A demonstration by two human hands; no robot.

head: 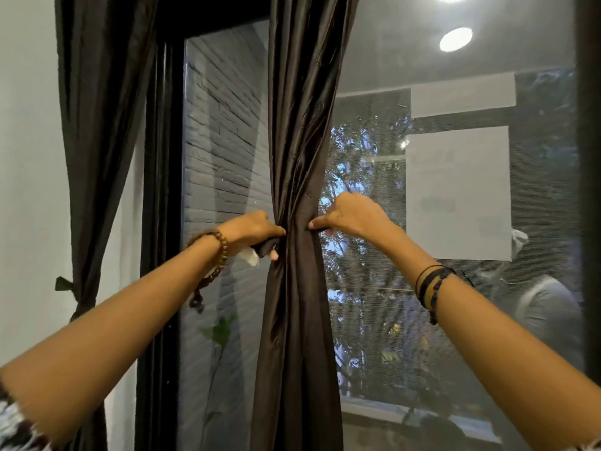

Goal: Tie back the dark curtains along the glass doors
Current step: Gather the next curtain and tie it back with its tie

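Curtains are the matter, taken from the left with the middle curtain (pixel 299 190) as landmark: far left of it hangs a second dark curtain (pixel 94 125), already cinched by a tie (pixel 65 284). Just left of it, the left hand (pixel 252 227) has its fingers (pixel 274 254) curled round a dark tie-back (pixel 265 246), touching the gathered waist. The curtain's long axis runs vertically, so the tie must pass across it. Just right, the right hand (pixel 349 216) pinches the fabric edge. Both hands seem equally near. Behind lies the glass door (pixel 455 288); nothing blocks the wrap.
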